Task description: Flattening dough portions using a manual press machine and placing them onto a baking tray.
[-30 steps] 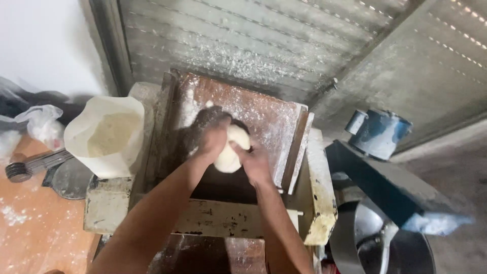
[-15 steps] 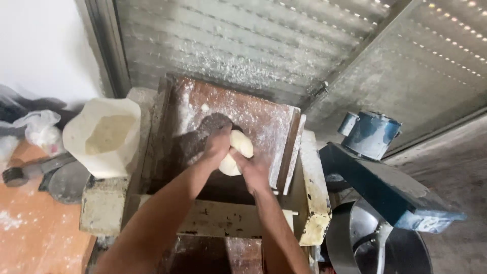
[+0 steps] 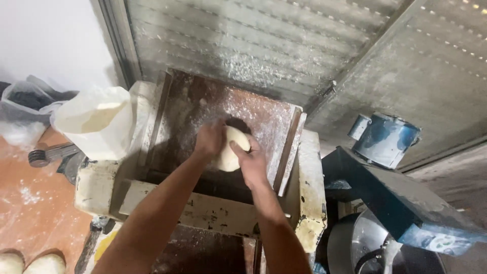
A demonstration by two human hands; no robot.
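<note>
A pale, smooth, rounded lump of dough (image 3: 232,152) sits on the sloped wooden chute (image 3: 264,114) of a worn, cream-painted dough machine (image 3: 309,193), roughly at the centre of the view. The left hand (image 3: 209,139) curls against the dough's 9 o'clock side, fingers bent around its edge, while the right hand (image 3: 251,162) lies over its 4 o'clock side with fingers spread and loosely cupped, the fingertips pressing on the soft top; both hands are partly closed about the lump, holding it between them. The chute's boards are dark reddish-brown, dusted white with flour, and framed by raised wooden rails on either side. The machine's paint is chipped and stained at the corners. At 9 o'clock from the dough stands a white plastic tub (image 3: 96,122) of flour, its wall soft and bowed, with a crumpled clear plastic bag (image 3: 23,104) beyond it. At 3 o'clock stands a blue, scuffed cylindrical motor (image 3: 385,139), and below it, toward 4 o'clock, a dark blue angular metal housing (image 3: 401,203) above a round metal bowl (image 3: 345,248). A ribbed, flour-speckled metal shutter (image 3: 243,35) fills the 12 o'clock side. The floor (image 3: 30,203) at 8 o'clock is smooth orange-red, flecked with flour.
</note>
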